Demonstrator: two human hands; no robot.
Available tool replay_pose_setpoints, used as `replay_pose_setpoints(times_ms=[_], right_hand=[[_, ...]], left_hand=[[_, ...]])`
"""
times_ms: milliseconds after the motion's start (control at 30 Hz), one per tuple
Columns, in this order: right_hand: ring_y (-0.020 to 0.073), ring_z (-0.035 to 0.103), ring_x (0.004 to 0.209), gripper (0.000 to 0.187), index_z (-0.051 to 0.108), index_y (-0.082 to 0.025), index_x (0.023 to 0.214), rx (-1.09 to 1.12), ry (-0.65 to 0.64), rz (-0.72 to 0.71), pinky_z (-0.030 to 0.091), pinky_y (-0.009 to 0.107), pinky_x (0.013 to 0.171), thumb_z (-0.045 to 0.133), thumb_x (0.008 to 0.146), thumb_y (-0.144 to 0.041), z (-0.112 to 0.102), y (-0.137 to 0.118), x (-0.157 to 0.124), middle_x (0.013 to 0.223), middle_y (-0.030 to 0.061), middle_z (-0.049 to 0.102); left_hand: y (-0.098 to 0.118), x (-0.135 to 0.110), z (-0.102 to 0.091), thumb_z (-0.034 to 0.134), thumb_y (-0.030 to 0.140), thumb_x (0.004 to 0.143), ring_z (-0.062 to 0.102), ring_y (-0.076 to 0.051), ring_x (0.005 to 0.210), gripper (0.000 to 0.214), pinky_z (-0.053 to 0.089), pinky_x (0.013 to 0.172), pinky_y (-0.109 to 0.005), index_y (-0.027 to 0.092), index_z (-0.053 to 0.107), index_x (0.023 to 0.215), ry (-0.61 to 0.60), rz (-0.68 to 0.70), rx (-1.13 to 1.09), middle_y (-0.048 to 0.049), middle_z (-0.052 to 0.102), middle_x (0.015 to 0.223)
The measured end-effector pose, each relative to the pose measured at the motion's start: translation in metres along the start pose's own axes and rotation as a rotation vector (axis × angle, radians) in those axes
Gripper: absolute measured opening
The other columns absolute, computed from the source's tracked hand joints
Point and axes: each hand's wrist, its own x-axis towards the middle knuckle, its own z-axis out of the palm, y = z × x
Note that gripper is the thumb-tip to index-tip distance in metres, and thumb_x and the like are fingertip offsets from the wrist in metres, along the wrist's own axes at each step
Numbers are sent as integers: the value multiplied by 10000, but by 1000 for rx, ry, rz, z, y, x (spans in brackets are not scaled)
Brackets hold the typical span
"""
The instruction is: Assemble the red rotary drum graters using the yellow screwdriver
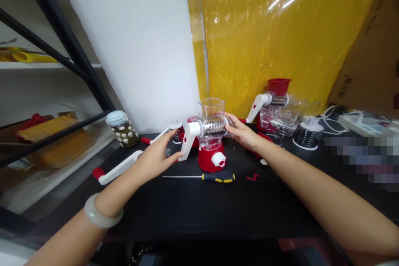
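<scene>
A red-based rotary grater [212, 149] with a clear hopper and a steel drum stands mid-table. My left hand [157, 156] pinches something small and grey beside the grater's white crank handle [188, 141]; what it holds is too small to name. My right hand [241, 131] rests against the drum's right end, fingers curled round the clear housing. A pale bangle sits on my left wrist.
A yellow-and-black screwdriver [205, 177] lies in front of the grater. A loose white crank [116, 169] lies left. A second grater [276, 106] and a spare drum [307, 135] stand at the right. A patterned jar [123, 129] is at the back left. The black table [199, 212] is bare nearer me.
</scene>
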Motion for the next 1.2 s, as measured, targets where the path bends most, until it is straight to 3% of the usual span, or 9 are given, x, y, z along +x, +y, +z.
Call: replay_pose_setpoints(times_ms=[133,267,433,567,667,733,800,933,1200], right_hand=[[251,569,1166,641,433,-295,1261,-169,87,-56,460,502,1028,696,768,-609,-2,3,-5,1300,85,564],[250,579,1012,461,519,-264,1086,-360,98,-99,448,552,1002,636,818,-620,0,-6,-13,1058,63,585],[318,373,1247,392,664,-261,973,-528,153,-207,169,571,1182,660,798,-612,10,-21,-20,1178,91,487],[344,319,1254,446,675,-251,763,-459,272,-212,92,581,1191,621,783,-693,18,-25,-22,1144,93,472],[307,468,1130,515,668,-248,724,-332,218,-150,262,553,1137,541,812,-739,23,-27,-21,1015,80,563],[263,579,953,511,680,-240,756,-225,152,-74,431,510,1000,535,826,-725,25,-29,-21,887,61,629],[224,624,804,452,689,-225,785,-114,111,10,514,450,855,610,808,-670,27,-32,-21,789,42,666],[174,641,696,346,705,-194,773,59,81,121,537,371,766,783,711,-526,28,-39,-21,708,31,693],[98,588,588,317,693,-168,704,222,101,196,501,259,639,849,662,-441,28,-44,-21,660,7,675]], left_hand=[[25,16,1,558,438,932,441,-285,1401,713,442,1103,-485,236,261,1549,91,82,-320,-145,403,1558],[42,30,10,528,389,960,601,-263,1220,508,495,1038,-462,197,477,1427,194,93,-329,-148,572,1403],[31,39,15,510,378,968,600,-252,1217,461,468,1070,-456,204,523,1395,191,87,-407,-134,595,1377],[20,37,13,522,369,961,559,-240,1286,480,448,1100,-425,233,499,1421,143,74,-507,-107,556,1437],[18,36,14,516,374,966,569,-236,1273,482,446,1103,-427,219,494,1422,148,59,-554,-111,571,1422],[18,37,15,522,376,965,577,-235,1261,483,445,1105,-428,212,497,1419,149,65,-560,-117,577,1412],[19,37,16,532,370,961,568,-237,1270,485,436,1113,-431,213,501,1419,158,84,-544,-118,572,1416],[20,38,17,524,361,966,533,-237,1307,484,419,1125,-437,247,492,1435,180,118,-505,-108,544,1442],[26,41,14,522,365,964,568,-250,1246,484,449,1079,-447,213,517,1424,197,175,-406,-130,593,1372]])
